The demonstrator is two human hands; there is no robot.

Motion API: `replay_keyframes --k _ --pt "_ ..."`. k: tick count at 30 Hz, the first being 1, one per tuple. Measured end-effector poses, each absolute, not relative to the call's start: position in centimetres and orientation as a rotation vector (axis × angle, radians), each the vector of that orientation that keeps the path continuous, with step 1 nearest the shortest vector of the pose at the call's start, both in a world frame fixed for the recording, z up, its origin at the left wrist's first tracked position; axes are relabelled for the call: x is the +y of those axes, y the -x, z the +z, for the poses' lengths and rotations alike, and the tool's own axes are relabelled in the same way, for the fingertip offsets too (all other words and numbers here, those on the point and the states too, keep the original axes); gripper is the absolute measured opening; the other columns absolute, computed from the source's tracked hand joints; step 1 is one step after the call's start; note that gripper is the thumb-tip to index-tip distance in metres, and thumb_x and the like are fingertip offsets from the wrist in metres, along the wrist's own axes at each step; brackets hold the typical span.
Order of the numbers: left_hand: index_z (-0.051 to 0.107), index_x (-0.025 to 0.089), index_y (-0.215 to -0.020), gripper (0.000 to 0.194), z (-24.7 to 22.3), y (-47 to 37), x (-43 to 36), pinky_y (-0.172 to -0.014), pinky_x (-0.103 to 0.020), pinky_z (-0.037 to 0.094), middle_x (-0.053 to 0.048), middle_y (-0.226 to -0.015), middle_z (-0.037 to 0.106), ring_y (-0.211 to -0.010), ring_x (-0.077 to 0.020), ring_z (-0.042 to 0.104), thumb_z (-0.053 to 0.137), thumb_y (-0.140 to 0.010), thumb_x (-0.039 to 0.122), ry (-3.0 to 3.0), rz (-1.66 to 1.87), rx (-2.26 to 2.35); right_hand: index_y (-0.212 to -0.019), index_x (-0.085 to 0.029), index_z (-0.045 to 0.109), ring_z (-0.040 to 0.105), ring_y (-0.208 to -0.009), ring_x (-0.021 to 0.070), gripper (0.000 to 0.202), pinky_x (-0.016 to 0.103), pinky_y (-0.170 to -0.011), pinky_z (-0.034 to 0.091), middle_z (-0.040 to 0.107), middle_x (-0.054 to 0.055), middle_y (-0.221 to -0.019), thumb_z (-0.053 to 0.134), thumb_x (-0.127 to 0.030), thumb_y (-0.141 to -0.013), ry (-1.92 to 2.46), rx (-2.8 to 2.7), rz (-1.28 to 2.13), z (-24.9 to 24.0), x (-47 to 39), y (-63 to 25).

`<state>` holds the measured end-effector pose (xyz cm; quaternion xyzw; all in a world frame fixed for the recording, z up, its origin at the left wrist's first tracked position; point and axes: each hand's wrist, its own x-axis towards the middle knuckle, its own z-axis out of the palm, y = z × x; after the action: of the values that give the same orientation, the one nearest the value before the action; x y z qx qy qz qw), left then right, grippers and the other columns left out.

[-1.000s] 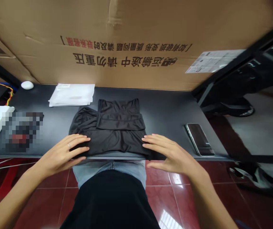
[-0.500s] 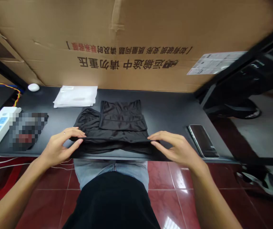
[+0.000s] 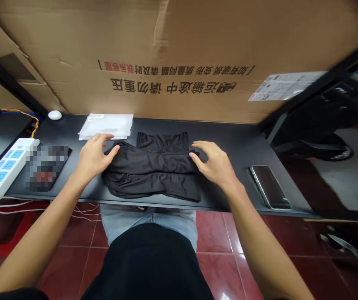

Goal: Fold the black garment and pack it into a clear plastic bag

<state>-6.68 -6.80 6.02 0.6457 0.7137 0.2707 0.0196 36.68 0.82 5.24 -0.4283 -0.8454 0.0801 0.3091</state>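
Observation:
A thin black garment [image 3: 153, 179] lies folded along the front edge of the desk, its surface wrinkled. One layer is turned back over the body, and a narrower panel [image 3: 166, 141] of the garment sticks out behind it. At the upper left corner of the fold is my left hand [image 3: 96, 155], thumb and fingers apart, the thumb resting by the fabric. My right hand [image 3: 214, 161] hovers at the upper right corner, its thumb tip close to the fabric and its index finger stretched out above. Both hands look open. What kind of garment it is cannot be made out.
Behind the dark desk [image 3: 229, 137] stands a large cardboard box [image 3: 181, 37]. White packets [image 3: 106, 125] and a white rounded object [image 3: 55, 115] lie at the back. A power strip [image 3: 10, 162] and a blurred-out item [image 3: 47, 166] are left, a phone [image 3: 270, 186] right.
Both hands have moved away from me, carrying the garment's near edge over its panel, and their fingers have spread from the fabric. The view has shifted slightly.

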Motion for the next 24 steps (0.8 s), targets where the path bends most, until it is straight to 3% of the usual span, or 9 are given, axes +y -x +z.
replay_keyframes --k 3,7,12,16,19,24 --pt "0.079 0.025 -0.122 0.046 5.6 8.4 -8.8 -0.093 -0.039 0.061 -0.008 -0.119 0.083 -0.095 -0.0257 0.076 0.074 -0.096 0.063 -1.805 0.757 2.196 -0.147 -0.026 0.073 0.065 -0.151 0.0350 0.040 0.060 -0.130 0.054 0.072 0.012 -0.157 0.065 -0.040 -0.111 0.979 -2.427 0.296 5.1 -2.5 -36.4" --pt "0.081 0.022 -0.108 0.061 4.9 10.3 -10.6 -0.075 -0.033 0.059 -0.006 -0.092 0.083 -0.079 -0.0219 0.073 0.079 -0.086 0.078 -1.441 0.767 1.928 -0.149 -0.024 0.073 0.065 -0.151 0.0380 0.041 0.066 -0.129 0.054 0.071 0.015 -0.158 0.065 -0.040 -0.112 0.961 -2.594 0.361 4.4 -4.6 -36.5" --pt "0.079 0.020 -0.104 0.065 4.3 10.6 -11.0 -0.072 -0.030 0.058 -0.007 -0.094 0.083 -0.078 -0.0192 0.073 0.093 -0.073 0.074 -1.288 0.928 1.856 -0.150 -0.026 0.073 0.065 -0.152 0.0368 0.041 0.064 -0.129 0.055 0.068 0.014 -0.162 0.067 -0.037 -0.112 0.929 -2.562 0.393 5.5 -4.2 -35.5" --pt "0.080 0.019 -0.106 0.066 3.9 10.2 -11.0 -0.070 -0.029 0.057 -0.008 -0.100 0.083 -0.081 -0.0193 0.073 0.098 -0.068 0.070 -1.221 1.020 1.809 -0.159 -0.024 0.066 0.056 -0.161 0.0322 0.047 0.057 -0.134 0.050 0.059 0.012 -0.171 0.065 -0.036 -0.113 0.749 -2.590 0.457 6.6 -4.9 -31.2" --pt "0.083 0.019 -0.108 0.063 4.2 9.9 -10.9 -0.066 -0.027 0.052 -0.009 -0.103 0.083 -0.080 -0.0187 0.069 0.097 -0.071 0.067 -1.220 0.983 1.772 -0.165 -0.014 0.058 0.046 -0.167 0.0336 0.058 0.056 -0.138 0.043 0.050 0.017 -0.177 0.063 -0.042 -0.114 0.660 -2.682 0.474 5.9 -5.9 -27.3" --pt "0.077 0.020 -0.094 0.046 5.7 8.9 -10.4 -0.065 -0.026 0.050 -0.005 -0.089 0.076 -0.077 -0.0176 0.064 0.088 -0.079 0.063 -1.263 1.045 1.811 -0.170 -0.004 0.048 0.040 -0.170 0.0368 0.073 0.058 -0.141 0.037 0.043 0.023 -0.179 0.060 -0.050 -0.115 0.689 -2.752 0.465 3.7 -6.6 -23.5"
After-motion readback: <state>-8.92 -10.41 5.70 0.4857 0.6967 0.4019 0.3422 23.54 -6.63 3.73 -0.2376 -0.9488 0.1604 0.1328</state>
